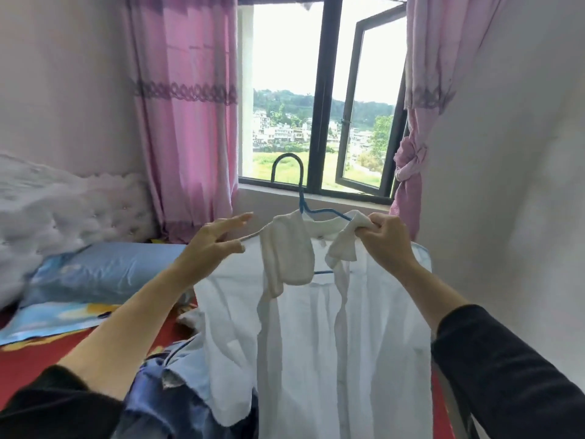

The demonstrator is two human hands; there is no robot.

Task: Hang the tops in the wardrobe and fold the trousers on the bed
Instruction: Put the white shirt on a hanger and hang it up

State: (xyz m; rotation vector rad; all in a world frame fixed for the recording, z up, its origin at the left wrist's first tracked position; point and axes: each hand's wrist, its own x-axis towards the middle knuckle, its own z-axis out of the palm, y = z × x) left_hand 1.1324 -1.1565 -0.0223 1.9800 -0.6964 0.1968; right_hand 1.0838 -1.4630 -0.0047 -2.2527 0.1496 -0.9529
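Above the near edge of the bed (38,353), a white shirt (316,327) hung on a blue hanger (286,160), held up in front of the person and clear of the mattress.

Right hand (384,239): fingers curled, pinching the right side of the collar (286,258), apparently with the hanger arm beneath it. It appeared to carry the load.

Left hand (215,240): fingers straight and spread, tips touching the shirt's left shoulder edge. No closed grip was visible there.

The hands stood well apart, one at either shoulder. The collar sat uneven, its left flap hanging flat and its right flap bunched in the fist. The hook stood upright and free.

Judged step: seating the shirt squarely on the hanger before the carry to the wardrobe, which was not in view.

Notes for doing it well:
- Draw the left shoulder out along the hanger arm until both shoulders sit level.
- Then let go of the bunched flap and smooth it down.
- Take the hanger at its neck for the carry, not the cloth.
- Keep the hanger level, since thin fabric could slide off a tilted arm.

Crumpled blue garments (152,394) lay at the bed's near edge beside the shirt's lower part. Whether any were trousers could not be told. A blue pillow (104,264) lay at the headboard end.
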